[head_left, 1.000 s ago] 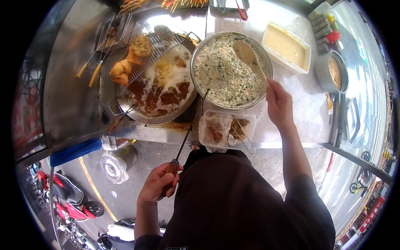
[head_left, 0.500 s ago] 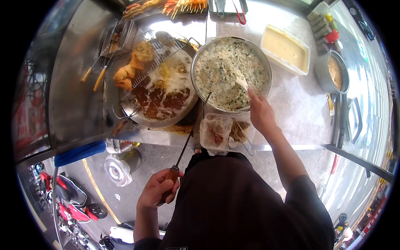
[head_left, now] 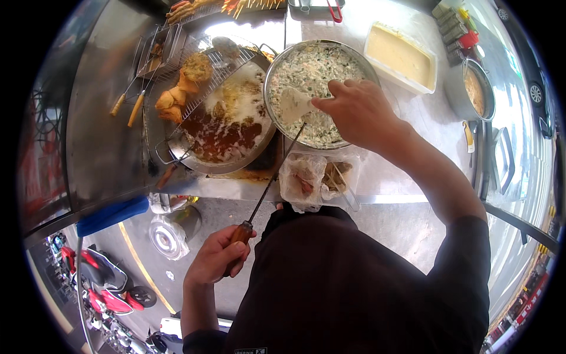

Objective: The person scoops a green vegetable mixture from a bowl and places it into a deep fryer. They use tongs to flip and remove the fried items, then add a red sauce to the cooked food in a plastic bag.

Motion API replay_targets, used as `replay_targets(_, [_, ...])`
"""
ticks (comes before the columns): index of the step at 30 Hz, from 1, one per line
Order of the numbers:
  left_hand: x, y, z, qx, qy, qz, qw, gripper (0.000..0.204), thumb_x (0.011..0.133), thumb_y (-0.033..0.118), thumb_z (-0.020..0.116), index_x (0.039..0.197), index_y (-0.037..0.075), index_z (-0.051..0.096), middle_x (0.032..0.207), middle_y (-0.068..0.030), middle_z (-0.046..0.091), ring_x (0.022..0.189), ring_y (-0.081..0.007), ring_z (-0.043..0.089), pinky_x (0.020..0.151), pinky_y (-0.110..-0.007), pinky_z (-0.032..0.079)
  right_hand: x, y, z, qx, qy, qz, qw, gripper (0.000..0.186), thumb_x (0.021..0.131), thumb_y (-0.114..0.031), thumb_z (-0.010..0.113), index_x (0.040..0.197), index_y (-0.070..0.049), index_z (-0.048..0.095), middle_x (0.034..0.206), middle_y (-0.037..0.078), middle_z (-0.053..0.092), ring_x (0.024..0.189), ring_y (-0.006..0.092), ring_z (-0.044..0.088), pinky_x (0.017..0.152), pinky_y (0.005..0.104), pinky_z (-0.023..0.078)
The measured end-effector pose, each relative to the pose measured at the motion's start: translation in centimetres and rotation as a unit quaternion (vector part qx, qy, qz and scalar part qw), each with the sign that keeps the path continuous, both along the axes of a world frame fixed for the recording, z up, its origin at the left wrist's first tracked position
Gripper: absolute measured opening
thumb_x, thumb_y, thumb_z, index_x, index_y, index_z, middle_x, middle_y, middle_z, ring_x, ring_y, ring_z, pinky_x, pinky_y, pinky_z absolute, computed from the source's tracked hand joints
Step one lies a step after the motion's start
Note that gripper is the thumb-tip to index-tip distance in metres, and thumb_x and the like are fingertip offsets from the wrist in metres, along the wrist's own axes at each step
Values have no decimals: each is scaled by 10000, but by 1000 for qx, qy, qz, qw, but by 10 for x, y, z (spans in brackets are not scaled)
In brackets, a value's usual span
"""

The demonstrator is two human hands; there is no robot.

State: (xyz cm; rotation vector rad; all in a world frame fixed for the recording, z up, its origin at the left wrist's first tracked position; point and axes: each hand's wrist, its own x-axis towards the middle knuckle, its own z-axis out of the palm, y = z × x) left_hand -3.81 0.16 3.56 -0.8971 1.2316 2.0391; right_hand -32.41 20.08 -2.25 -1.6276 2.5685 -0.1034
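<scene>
My left hand (head_left: 215, 256) is wrapped round the wooden handle of a long metal-rod tool (head_left: 265, 197). Its rod slants up and away, and its far end reaches over the near rim of a large steel bowl (head_left: 270, 121); what sits at that end cannot be made out. Chopped, pale filling with green bits (head_left: 321, 65) fills the bowl. Above it, my right hand (head_left: 365, 112) grips a white scraper (head_left: 293, 106), its flat blade smeared with filling. The fingertips are partly hidden under the hand.
Left of the bowl, a pan of foaming oil (head_left: 221, 138) carries a wire rack (head_left: 221, 76) with golden fried pieces (head_left: 183, 88). A tub of pale batter (head_left: 401, 56) stands far right, a metal pot (head_left: 471, 88) beyond it. Plastic-lined containers (head_left: 303, 177) sit by the counter's near edge.
My right hand has swung left and farther over the bowl, turning the scraper so its blade points left. My left hand keeps its grip on the tool, shifted slightly left.
</scene>
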Motion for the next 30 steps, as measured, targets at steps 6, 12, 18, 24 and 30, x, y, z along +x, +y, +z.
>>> replay_targets(6, [5,5,-9,68,9,62,996,315,905,157,495,1149,-39,464,731,-24,519,438,-57,427,392,-176,341,-49,22,11,50,-134,-216,966,273,873,-171,457,1046,-183,668,908,66,654,835,239,628,708,362,490])
replay_targets(12, [-10,21,-14,82,5,120,989,306,917,173,480,1141,-34,464,732,-29,513,436,-65,429,395,-186,350,41,84,-61,-299,-301,-339,840,294,897,-146,492,1154,-42,590,865,204,617,782,295,610,691,351,456])
replay_targets(18, [-17,24,-26,69,9,127,989,328,917,196,486,1147,-36,457,738,-36,510,424,-66,423,385,-195,350,113,40,-58,-180,-334,-338,861,259,862,-137,511,1091,-79,617,823,185,602,779,357,585,695,407,461])
replay_targets(24, [16,-1,-19,108,28,136,984,316,924,192,480,1151,-27,454,741,-30,503,438,-57,420,400,-182,354,44,68,-74,-190,-182,-373,890,222,883,-168,497,1052,-102,627,820,153,606,758,340,593,652,422,460])
replay_targets(30, [83,-48,-6,83,6,192,978,333,913,206,501,1137,-36,454,720,-28,494,419,-61,399,377,-181,334,80,22,-65,-188,-4,-304,934,270,814,-71,530,1080,-55,574,881,147,555,810,331,555,687,430,444])
